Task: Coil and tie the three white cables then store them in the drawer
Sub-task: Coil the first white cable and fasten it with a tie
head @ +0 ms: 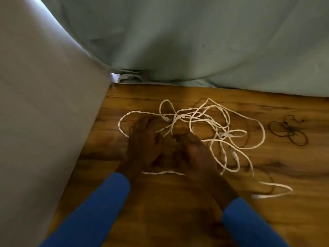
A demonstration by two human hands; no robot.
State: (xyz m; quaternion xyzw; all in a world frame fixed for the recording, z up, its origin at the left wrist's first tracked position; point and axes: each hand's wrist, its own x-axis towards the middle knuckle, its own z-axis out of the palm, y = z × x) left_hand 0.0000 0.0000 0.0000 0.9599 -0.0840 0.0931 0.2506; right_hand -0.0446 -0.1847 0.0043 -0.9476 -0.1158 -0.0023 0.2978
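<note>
Cables (pixel 226 134): white, tangled in a loose heap on the wooden floor (pixel 160 211), near its far edge.
Left hand (pixel 144 143), right hand (pixel 193 152): laid side by side at the heap's left part. Fingers are blurred, so no grip can be told.
Dark bands (pixel 288 130): lying right of the heap.

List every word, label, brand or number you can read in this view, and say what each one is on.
There is no readable text anywhere in this view.
The tangled white cables show no print, and their white plugs are too blurred to tell.
The brown wooden surface, pale green cloth, grey panel and blue sleeves show no markings.
</note>
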